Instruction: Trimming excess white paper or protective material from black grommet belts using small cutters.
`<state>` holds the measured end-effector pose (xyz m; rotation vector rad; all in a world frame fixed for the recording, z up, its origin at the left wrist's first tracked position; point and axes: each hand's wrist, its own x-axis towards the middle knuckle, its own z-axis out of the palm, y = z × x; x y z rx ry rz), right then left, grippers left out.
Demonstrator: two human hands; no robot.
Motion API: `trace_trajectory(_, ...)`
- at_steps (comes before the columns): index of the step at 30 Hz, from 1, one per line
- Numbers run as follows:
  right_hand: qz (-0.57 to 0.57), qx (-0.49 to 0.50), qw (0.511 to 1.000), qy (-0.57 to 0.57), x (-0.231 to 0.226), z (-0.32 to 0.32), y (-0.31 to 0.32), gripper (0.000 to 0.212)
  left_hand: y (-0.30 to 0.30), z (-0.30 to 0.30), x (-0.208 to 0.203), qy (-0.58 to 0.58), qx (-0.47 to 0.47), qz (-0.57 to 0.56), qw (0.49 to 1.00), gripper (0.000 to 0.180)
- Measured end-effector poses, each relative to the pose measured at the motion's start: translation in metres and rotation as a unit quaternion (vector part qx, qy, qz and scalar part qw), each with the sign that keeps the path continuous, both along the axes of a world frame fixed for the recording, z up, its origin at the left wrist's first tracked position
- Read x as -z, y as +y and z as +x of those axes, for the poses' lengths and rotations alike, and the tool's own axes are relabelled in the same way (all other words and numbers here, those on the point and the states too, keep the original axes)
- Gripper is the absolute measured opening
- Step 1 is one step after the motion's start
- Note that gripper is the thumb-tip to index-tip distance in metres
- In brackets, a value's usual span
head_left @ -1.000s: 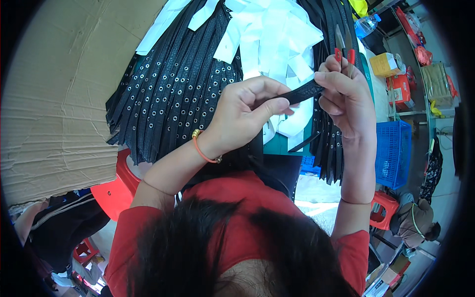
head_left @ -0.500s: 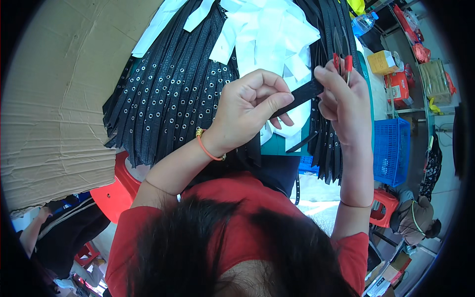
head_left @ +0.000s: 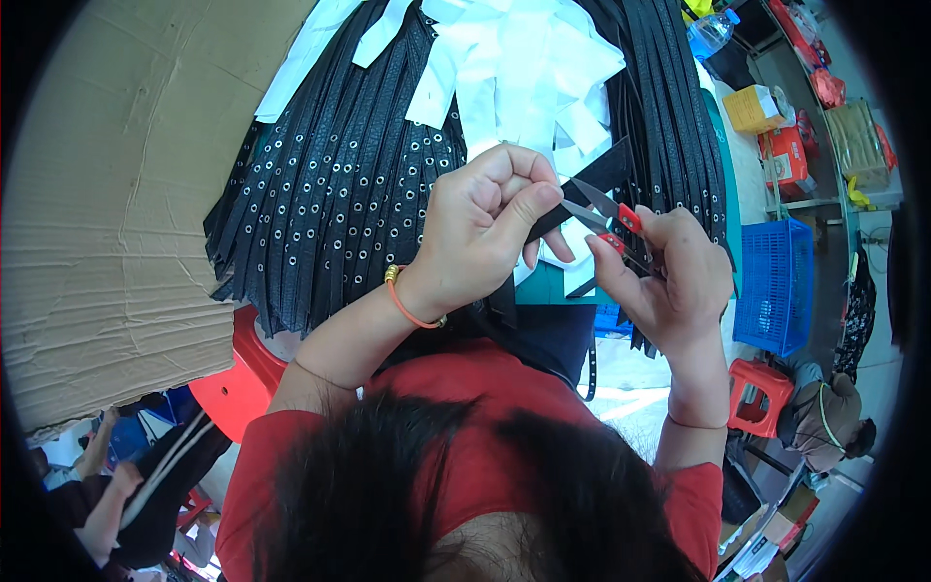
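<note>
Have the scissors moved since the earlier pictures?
Yes: judged against the blue basket, the scissors moved left and lower in the picture, toward the left hand.

Green-topped surface [head_left: 539, 289] seen toward 12 o'clock. Creased tan cardboard sheet [head_left: 116, 194] spread from 8 to 11 o'clock. Red plastic seat [head_left: 233, 388] noted at 8 o'clock; red stool [head_left: 760, 393] at 4. Blue slatted basket [head_left: 774, 286] placed at 3. Metal shelving [head_left: 815, 205] ranged at 2 to 3 o'clock; yellow box [head_left: 753, 110] and red box [head_left: 784, 163] seen close by. Pale floor [head_left: 621, 407] strongly lit at 4 o'clock, nearly bleached. Window not seen. Outer rim darkened by lens.
</note>
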<state>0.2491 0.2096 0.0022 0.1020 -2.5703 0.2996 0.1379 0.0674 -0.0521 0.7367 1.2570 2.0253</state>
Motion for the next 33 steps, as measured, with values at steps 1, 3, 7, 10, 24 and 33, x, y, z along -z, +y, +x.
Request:
trace_trajectory(1, -0.001, 0.003, 1.000, 0.000, 0.001, -0.001, 0.001, 0.030, 0.001, 0.001, -0.001, -0.005, 0.002, -0.008, 1.000, 0.013)
trace_trajectory(3, -0.024, 0.001, 1.000, 0.017, 0.003, -0.003, 0.001, 0.028, 0.003, 0.003, -0.003, -0.008, -0.011, -0.007, 1.000, 0.011)
trace_trajectory(7, -0.006, 0.013, 1.000, 0.007, 0.009, -0.004, 0.002, 0.027, 0.006, 0.002, 0.002, 0.006, -0.027, -0.020, 0.999, 0.008)
trace_trajectory(10, -0.030, 0.011, 0.999, 0.004, 0.014, -0.007, 0.004, 0.026, 0.009, 0.003, 0.005, 0.005, -0.041, 0.006, 0.999, 0.008)
trace_trajectory(24, -0.593, 0.105, 0.795, -0.072, 0.026, -0.037, 0.022, 0.010, 0.021, 0.004, 0.007, -0.030, 0.005, -0.015, 0.999, 0.027)
trace_trajectory(33, -0.541, 0.099, 0.833, -0.064, 0.026, -0.033, 0.018, 0.013, 0.024, 0.000, 0.017, 0.033, -0.002, -0.066, 0.997, 0.013)
